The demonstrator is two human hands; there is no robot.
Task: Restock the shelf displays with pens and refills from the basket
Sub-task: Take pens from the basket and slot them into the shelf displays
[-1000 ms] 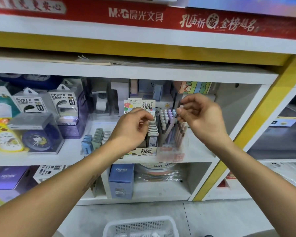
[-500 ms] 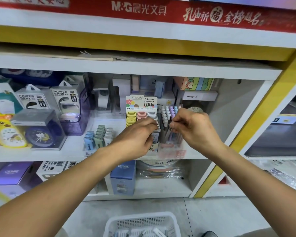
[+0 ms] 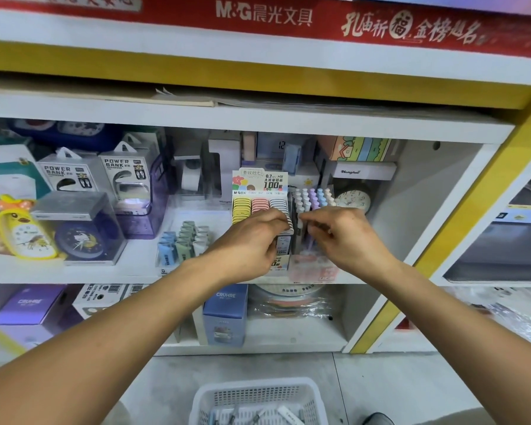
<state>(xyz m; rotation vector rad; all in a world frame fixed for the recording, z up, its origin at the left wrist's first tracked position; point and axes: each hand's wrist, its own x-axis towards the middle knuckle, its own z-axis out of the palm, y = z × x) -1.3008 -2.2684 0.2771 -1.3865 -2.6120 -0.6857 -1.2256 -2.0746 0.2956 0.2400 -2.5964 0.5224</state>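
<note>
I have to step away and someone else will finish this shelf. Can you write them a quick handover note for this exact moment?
Left hand: fingers curled on the lead refill display, at its grey column; whether it holds a loose pack is hidden.
Right hand: fingers pinched at the pen display, apparently seating a pen; the pen itself is mostly hidden.
Both displays stand side by side on the middle shelf and look well filled.
Basket sits on the floor below, a few items visible inside.
Left to do: finish these two placements, then shelve what remains in the basket.
</note>
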